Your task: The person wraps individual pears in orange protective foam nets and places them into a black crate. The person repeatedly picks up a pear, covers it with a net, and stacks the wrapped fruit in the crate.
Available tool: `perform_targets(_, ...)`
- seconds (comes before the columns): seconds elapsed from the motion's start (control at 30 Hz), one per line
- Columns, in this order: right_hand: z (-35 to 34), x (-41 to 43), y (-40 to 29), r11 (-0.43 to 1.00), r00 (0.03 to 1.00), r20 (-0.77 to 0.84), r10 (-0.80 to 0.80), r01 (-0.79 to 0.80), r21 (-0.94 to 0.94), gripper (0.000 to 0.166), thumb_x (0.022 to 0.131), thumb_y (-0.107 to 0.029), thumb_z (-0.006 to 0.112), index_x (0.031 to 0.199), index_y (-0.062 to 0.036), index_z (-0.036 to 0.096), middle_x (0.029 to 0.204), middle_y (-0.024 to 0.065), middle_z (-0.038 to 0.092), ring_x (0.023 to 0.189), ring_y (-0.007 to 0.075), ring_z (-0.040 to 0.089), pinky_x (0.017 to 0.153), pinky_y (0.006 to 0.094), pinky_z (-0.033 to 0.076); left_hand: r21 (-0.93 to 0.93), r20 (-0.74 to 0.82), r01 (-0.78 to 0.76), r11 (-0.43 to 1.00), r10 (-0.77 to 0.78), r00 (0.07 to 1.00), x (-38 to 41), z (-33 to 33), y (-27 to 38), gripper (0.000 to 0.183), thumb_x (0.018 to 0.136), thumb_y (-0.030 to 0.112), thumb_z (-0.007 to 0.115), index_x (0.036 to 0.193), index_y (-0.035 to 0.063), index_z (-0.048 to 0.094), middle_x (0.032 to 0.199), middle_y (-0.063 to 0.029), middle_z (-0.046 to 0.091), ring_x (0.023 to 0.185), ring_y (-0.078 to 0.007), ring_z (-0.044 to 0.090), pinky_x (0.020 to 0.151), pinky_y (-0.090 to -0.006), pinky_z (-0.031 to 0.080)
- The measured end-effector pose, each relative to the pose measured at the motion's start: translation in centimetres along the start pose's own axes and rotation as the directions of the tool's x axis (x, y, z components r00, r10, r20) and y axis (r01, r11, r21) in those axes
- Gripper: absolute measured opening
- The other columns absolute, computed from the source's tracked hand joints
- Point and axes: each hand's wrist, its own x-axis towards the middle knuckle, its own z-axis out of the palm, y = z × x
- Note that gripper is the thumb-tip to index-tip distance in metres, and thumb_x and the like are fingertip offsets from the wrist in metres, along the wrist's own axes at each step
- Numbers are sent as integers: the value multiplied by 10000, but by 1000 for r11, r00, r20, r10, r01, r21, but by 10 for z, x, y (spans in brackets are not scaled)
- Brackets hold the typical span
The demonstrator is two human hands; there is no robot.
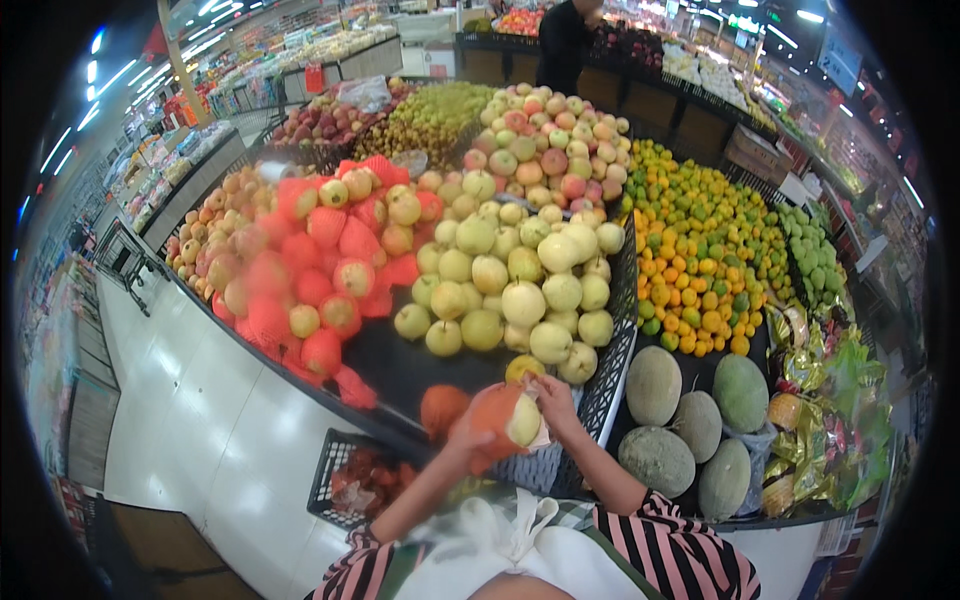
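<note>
Just in front of the apron, my left hand (474, 429) holds a pale yellow pear (524, 421) partly covered by an orange-brown wrapper (496, 424). My right hand (553, 403) pinches the wrapper's edge at the upper right of the pear. Another wrapped fruit (442, 409) lies on the black display surface, left of my left hand. A yellow fruit (525, 367) sits just beyond my hands, by a heap of pale pears (523, 302). Pomegranates in red foam nets (322, 351) are piled to the left.
A black crate (325, 471) with crumpled wrappers stands low at the left. Melons (656, 459) and green-orange citrus (701, 277) lie at the right, past a black slatted divider (615, 352). A person in dark clothes (562, 45) stands beyond the apples. A shopping cart (124, 255) is far left.
</note>
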Motion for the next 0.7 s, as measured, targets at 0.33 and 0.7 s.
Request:
perform_targets(0.33, 5, -41, -57, 834, 878, 391, 274, -420, 357, 529, 1026, -470, 410, 1469, -186, 359, 1349, 69, 525, 1051, 217, 633, 734, 357, 571, -82, -296, 37, 996, -60, 953, -3, -18, -6, 803, 951, 628, 372, 1475, 22, 312, 1449, -183, 446, 1303, -338, 485, 1072, -476, 422)
perform_targets(0.7, 21, -47, -35, 600, 861, 404, 309, -506, 620, 519, 992, -340, 530, 1428, -97, 385, 1366, 95, 525, 1201, 253, 575, 1006, 376, 490, 948, -68, -138, 287, 606, 793, 13, -44, -21, 293, 914, 40, 552, 1191, -38, 606, 1097, -172, 641, 977, -292, 627, 881, -348, 493)
